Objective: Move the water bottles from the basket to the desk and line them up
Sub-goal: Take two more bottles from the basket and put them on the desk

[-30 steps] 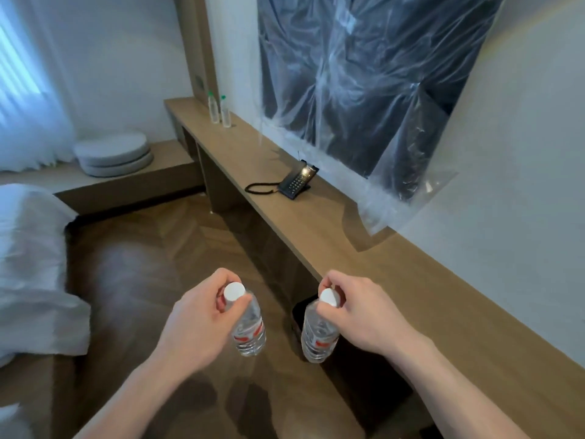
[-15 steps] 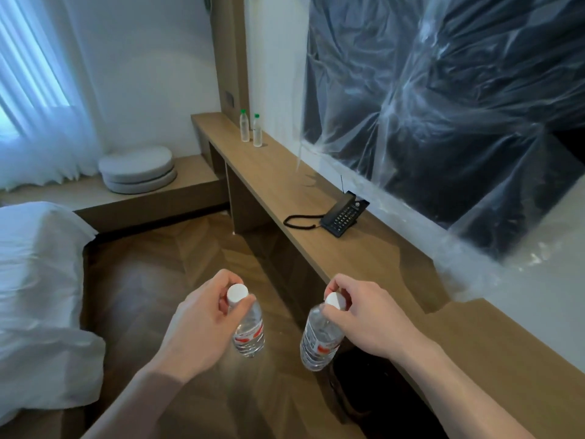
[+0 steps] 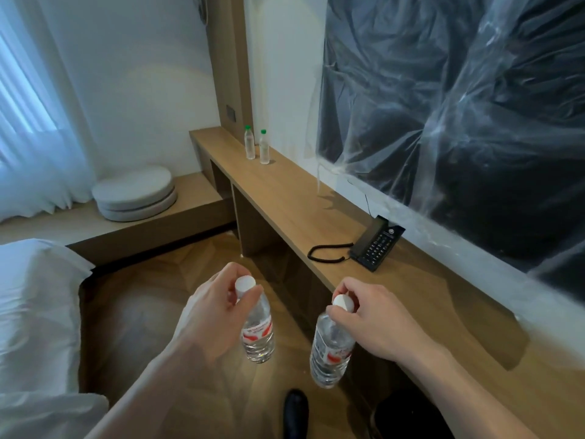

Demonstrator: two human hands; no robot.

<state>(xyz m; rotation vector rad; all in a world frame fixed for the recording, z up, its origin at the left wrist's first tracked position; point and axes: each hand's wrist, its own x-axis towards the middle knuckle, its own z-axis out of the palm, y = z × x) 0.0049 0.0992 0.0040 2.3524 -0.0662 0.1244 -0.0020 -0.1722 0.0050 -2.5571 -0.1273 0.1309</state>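
Note:
My left hand grips a clear water bottle with a white cap and red label by its neck, hanging over the wooden floor. My right hand pinches the neck of a second, similar bottle, close to the front edge of the long wooden desk. Two green-capped bottles stand side by side at the desk's far end by the wall. No basket is clearly visible.
A black telephone with a coiled cord lies on the desk near the wall. A plastic-covered dark screen hangs above. A white bed is on the left, round cushions on a low platform, a dark shoe below.
The view has swung right and forward along the desk; the phone and green-capped bottles appear nearer. Both hands keep holding their bottles in the same way.

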